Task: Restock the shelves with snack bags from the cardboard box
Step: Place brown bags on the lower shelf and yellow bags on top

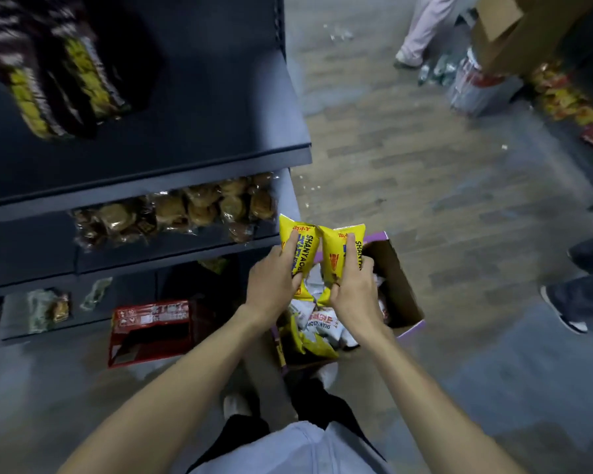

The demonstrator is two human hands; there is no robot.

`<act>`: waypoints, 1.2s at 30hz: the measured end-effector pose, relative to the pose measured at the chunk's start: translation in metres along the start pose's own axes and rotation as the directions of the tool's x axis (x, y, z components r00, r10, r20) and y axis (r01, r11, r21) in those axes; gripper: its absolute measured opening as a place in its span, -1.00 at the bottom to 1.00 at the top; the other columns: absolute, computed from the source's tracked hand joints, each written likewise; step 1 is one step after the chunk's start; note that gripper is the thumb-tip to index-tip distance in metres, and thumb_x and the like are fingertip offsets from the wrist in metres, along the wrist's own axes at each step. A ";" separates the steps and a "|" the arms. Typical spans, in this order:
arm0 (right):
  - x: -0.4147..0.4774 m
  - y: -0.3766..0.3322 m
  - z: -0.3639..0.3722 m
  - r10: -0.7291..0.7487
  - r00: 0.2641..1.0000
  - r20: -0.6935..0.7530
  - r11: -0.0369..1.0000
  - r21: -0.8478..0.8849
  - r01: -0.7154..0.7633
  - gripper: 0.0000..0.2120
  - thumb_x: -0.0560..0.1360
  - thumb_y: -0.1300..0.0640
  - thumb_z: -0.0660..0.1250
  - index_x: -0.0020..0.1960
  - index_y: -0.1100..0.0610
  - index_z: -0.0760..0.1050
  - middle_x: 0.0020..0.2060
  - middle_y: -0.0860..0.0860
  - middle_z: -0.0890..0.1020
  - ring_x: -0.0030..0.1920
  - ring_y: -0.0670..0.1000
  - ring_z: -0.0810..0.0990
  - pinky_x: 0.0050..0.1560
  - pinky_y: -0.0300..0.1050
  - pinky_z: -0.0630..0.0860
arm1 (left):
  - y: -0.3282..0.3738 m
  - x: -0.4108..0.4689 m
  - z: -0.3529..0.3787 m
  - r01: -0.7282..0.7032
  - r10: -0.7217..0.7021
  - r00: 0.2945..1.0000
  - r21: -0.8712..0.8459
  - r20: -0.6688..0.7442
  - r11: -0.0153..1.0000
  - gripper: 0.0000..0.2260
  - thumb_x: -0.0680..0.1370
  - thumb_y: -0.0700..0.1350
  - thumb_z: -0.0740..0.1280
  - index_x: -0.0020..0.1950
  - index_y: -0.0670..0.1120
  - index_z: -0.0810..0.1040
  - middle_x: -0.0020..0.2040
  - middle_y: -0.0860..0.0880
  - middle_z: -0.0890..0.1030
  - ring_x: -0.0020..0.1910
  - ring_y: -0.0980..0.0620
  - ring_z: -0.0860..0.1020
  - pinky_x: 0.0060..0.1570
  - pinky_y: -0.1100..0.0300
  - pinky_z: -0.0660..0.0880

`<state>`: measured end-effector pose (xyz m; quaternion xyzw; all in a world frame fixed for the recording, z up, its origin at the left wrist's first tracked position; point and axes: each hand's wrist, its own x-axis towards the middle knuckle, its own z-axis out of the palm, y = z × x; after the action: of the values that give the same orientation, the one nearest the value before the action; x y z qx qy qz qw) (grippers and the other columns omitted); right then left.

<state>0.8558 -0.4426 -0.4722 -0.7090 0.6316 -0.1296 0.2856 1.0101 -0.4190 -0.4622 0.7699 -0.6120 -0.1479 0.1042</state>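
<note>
My left hand (273,280) grips a yellow snack bag (305,246) and my right hand (351,289) grips a second yellow snack bag (336,254), both held side by side above the open cardboard box (403,289) on the floor. Inside the box lie several more yellow and white snack bags (317,325). The dark shelf unit (192,155) stands to the left; its upper shelf holds dark and yellow packets (62,83) at the left, and the shelf below holds clear bags of brown pastries (185,210).
A red carton (151,331) lies on the floor under the shelves. Other people's legs and shoes (575,289) stand at the right and at the top (421,32). A tall cardboard box (514,32), bottle packs and loose snack packets (565,97) crowd the far right aisle.
</note>
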 end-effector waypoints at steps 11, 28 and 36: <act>-0.050 -0.174 0.004 -0.342 0.921 -0.186 0.935 0.034 0.354 -0.05 0.45 0.25 0.36 0.61 0.00 -0.18 0.34 0.24 0.29 0.26 0.31 0.43 0.19 0.16 0.48 | -0.088 -0.065 -0.153 -0.009 0.028 0.915 0.050 -0.403 0.999 -0.25 0.42 0.01 0.47 0.55 -0.04 0.24 -0.06 -0.12 0.55 -0.19 -0.20 0.60 -0.37 -0.03 0.51; -0.084 -0.442 -0.068 -0.651 0.671 -0.353 0.743 -0.121 0.658 -0.11 0.52 0.09 0.37 0.60 0.05 -0.17 0.21 0.16 0.33 -0.01 0.21 0.51 -0.22 -0.02 0.40 | -0.183 -0.105 -0.399 0.148 0.036 0.621 0.162 -0.783 0.976 -0.28 0.47 0.03 0.44 0.55 -0.03 0.21 -0.12 -0.06 0.57 -0.25 -0.10 0.59 -0.42 0.15 0.32; -0.039 -0.536 -0.111 -0.712 0.608 -0.350 0.682 -0.143 0.717 -0.11 0.52 0.07 0.38 0.61 0.06 -0.17 0.34 0.23 0.29 0.11 0.24 0.51 -0.03 0.06 0.48 | -0.201 -0.052 -0.485 0.172 0.043 0.553 0.164 -0.832 0.971 -0.33 0.54 -0.04 0.37 0.58 -0.02 0.12 -0.04 -0.14 0.60 -0.16 -0.20 0.61 -0.33 0.05 0.41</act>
<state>1.2295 -0.4106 -0.0711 -0.8607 0.3380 -0.3705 0.0871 1.3544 -0.3321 -0.0727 0.7769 -0.4742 0.2993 0.2863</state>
